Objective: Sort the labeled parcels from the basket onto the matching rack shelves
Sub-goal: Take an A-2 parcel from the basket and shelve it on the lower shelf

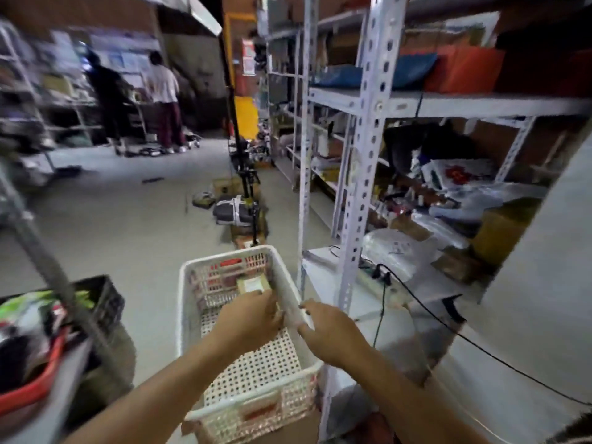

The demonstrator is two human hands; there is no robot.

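A white perforated plastic basket (187, 331) stands on the floor in front of me, beside the rack (362, 174). A small brown parcel with a pale label (251, 283) lies at its far end. My left hand (250, 318) is inside the basket, fingers curled around something at the parcel's near edge; the blur hides exactly what. My right hand (326, 328) grips the basket's right rim. The white metal rack on the right carries shelves crowded with bags and boxes.
Two people (137, 97) stand at shelving far back left. A tripod stand (246, 174) and shoes (234, 213) sit in the aisle ahead. A dark crate (102, 299) and a red tub (35, 379) sit at my left. Black cables (432, 315) run over the lowest shelf.
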